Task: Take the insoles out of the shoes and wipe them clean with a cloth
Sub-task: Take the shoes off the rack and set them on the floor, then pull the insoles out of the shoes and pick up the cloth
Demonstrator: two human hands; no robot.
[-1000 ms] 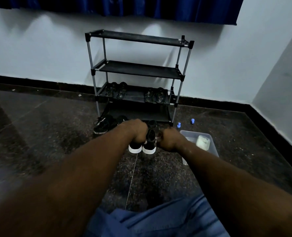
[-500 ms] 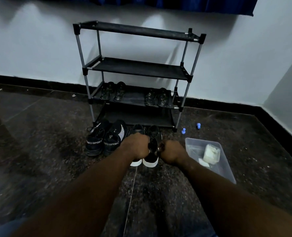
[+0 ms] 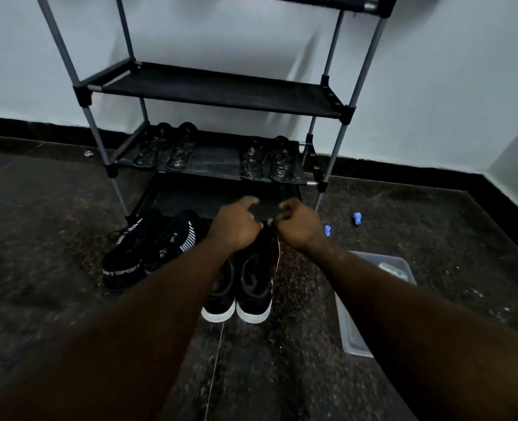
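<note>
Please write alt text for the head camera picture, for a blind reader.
Two hands, left hand and right hand, meet over a pair of black white-soled shoes on a dark floor. Nearby are black sport shoes, a shoe rack and a clear tub.

the rack (image 3: 215, 92) looked to me like dull grey metal tubing with black plastic joints, its shelves matt black cloth. what i took for insoles (image 3: 282, 162) on it had a wet-looking, mottled gloss. the white-soled shoes (image 3: 253, 287) showed soft matt black uppers and smooth rubbery soles; the sport shoes (image 3: 130, 256) looked knitted. the floor (image 3: 403, 214) was dark speckled stone, the tub (image 3: 350, 335) cloudy plastic, the wall (image 3: 433, 86) matt paint.
</note>
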